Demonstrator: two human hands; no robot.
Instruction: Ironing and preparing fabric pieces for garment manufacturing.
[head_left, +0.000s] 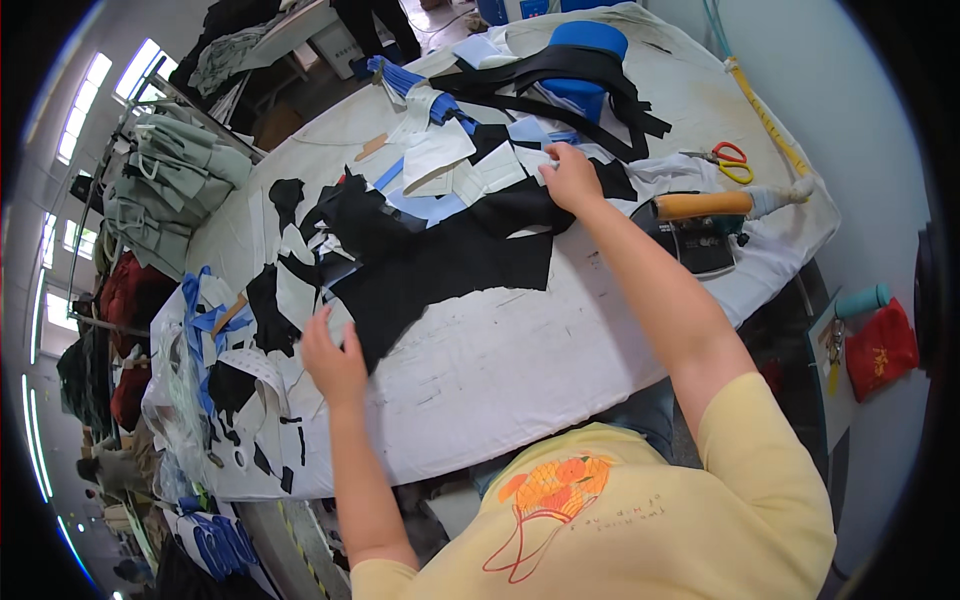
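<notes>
A large black fabric piece (450, 260) lies across the pressing table, with a ragged lower edge. At its left end rests my left hand (335, 355), thumb and fingers apart, over the edge of the black cloth. My right hand (573, 180) reaches to the far right end of the piece, beside white fabric pieces (495, 168); its thumb and forefinger are apart, and some fingertips are hidden. Another black cut piece (365, 215) lies crumpled on the left of the large one. A white pocket-like piece (437, 155) sits among blue scraps behind it.
An iron (700, 235) with a tan handle stands on the right, near red-and-yellow scissors (732, 162). Black strips (540, 68) drape over a blue stool-shaped block (590, 38) at the back. Cut scraps cover the left side; grey-green garments (165, 175) hang beyond.
</notes>
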